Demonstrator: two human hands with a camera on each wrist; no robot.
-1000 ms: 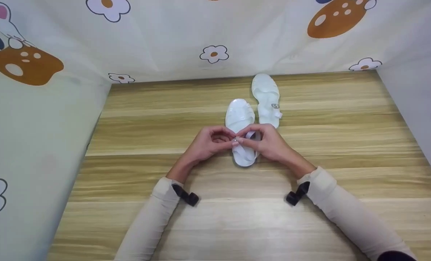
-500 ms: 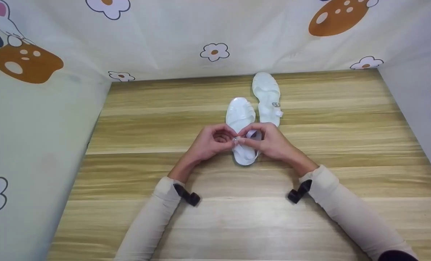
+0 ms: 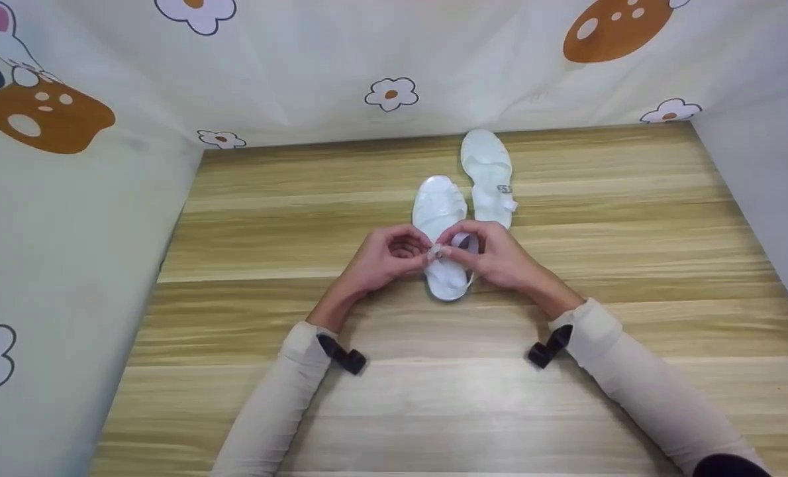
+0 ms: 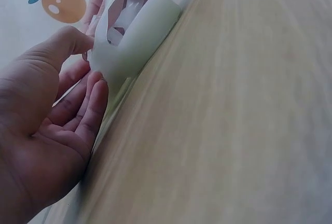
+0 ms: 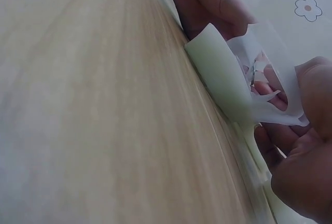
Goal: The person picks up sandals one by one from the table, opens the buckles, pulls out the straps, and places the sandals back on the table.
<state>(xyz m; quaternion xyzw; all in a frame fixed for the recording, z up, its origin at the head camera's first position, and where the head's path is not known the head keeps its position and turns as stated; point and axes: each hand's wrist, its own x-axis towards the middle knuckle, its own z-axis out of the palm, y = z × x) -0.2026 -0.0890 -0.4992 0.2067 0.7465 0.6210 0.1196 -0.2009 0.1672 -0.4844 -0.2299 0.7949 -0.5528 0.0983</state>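
Note:
A white sandal point(image 3: 439, 205) lies on the wooden surface, toe pointing away from me. Its ankle strap point(image 5: 282, 60) stands up in a loop above the heel. Over that sandal my left hand point(image 3: 384, 258) pinches the strap end beside a small metal buckle point(image 3: 438, 252), between thumb and fingers. From the other side my right hand point(image 3: 496, 257) pinches the strap close to the same buckle. Fingertips of both hands nearly meet there and partly hide the buckle. In the left wrist view the heel point(image 4: 150, 27) rests on the surface below the strap.
A second white sandal point(image 3: 485, 156) lies farther back to the right, its buckle and strap end visible on its right side. Behind it rises a patterned cloth wall point(image 3: 301, 79), with side walls left and right. The surface point(image 3: 288, 218) has wood grain.
The fingertips at the strap have shifted slightly, and more of the metal buckle shows between them. The right fingers have moved a little up and right. Both sandals lie as before.

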